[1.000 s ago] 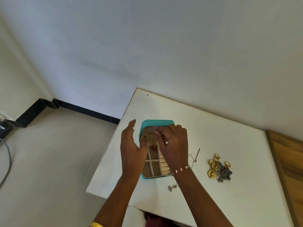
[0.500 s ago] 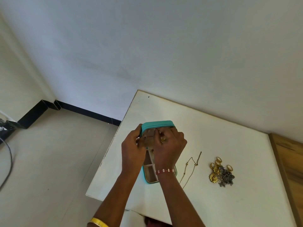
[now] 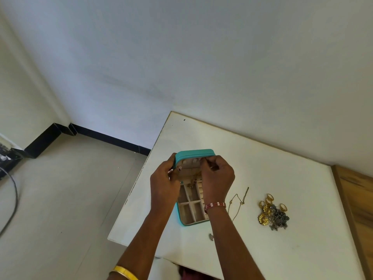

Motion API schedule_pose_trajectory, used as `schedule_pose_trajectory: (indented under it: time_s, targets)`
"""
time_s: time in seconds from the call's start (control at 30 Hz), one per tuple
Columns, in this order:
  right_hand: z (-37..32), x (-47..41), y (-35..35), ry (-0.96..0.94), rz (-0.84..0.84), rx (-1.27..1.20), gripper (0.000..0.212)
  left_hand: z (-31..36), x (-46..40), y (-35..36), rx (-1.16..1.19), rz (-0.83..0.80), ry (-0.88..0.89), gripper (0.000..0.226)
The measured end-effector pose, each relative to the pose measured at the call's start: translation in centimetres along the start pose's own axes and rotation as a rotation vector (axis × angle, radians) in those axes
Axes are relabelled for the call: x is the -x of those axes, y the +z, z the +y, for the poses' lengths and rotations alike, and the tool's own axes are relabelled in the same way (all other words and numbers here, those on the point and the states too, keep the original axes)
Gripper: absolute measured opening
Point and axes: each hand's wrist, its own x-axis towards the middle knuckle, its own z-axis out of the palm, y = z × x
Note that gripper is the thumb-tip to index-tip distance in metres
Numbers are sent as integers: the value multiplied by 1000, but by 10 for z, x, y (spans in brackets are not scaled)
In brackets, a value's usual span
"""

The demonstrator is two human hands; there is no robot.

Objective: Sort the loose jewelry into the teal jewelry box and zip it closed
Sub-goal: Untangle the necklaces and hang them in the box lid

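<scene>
While the teal jewelry box (image 3: 185,215) lies open on the white table (image 3: 282,158), its lid raised, the left hand (image 3: 164,185) grips the lid's left edge and the right hand (image 3: 217,178) pinches a thin gold chain (image 3: 192,179) against the lid's lining. Loose jewelry (image 3: 273,214) lies well to the right.
</scene>
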Motion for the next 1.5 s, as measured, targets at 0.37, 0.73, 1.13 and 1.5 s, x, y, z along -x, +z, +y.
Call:
schedule_pose_trajectory:
  time_s: [0.37,0.73,1.13,1.5]
  targets:
    - [17,5,-17,-341,-87,320,9,-7,-2,2,-17,-14,1,42]
    - [48,35,-40,-215,-245,375,14,-18,12,1,-2,-69,-79,49]
    - [41,29,-15,-365,-246,641,24,-39,35,9,-1,-1,-100,44]
    - [42,29,-4,-362,-149,676,21,-42,35,9,-17,-4,-101,44]
